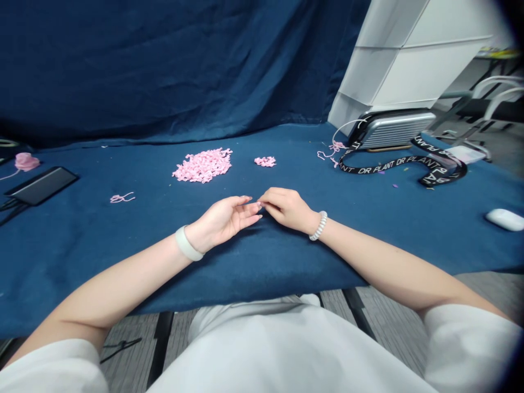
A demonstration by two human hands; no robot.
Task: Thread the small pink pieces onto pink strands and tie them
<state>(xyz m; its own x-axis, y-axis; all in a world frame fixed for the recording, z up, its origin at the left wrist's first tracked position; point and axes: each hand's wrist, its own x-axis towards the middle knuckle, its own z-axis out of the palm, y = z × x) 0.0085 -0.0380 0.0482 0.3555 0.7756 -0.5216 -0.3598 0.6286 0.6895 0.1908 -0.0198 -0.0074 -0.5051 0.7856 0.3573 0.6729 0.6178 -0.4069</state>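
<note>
My left hand (229, 218) is palm up above the front part of the blue-covered table (164, 229), its fingers stretched out and apart. Touching its fingertips is my right hand (289, 208), with thumb and fingers pinched together; whatever lies between them is too small to make out. Beyond my hands lies a large pile of small pink pieces (203, 165), with a smaller pink cluster (265, 161) to its right. A short looped pink strand (121, 198) rests to the left.
At the left are a black device (43, 185) and a pink yarn ball (27, 161). A black lettered strap (376, 166), a silver ridged case (399, 129) and a white mouse (505, 219) are at the right. Blue cloth hangs behind.
</note>
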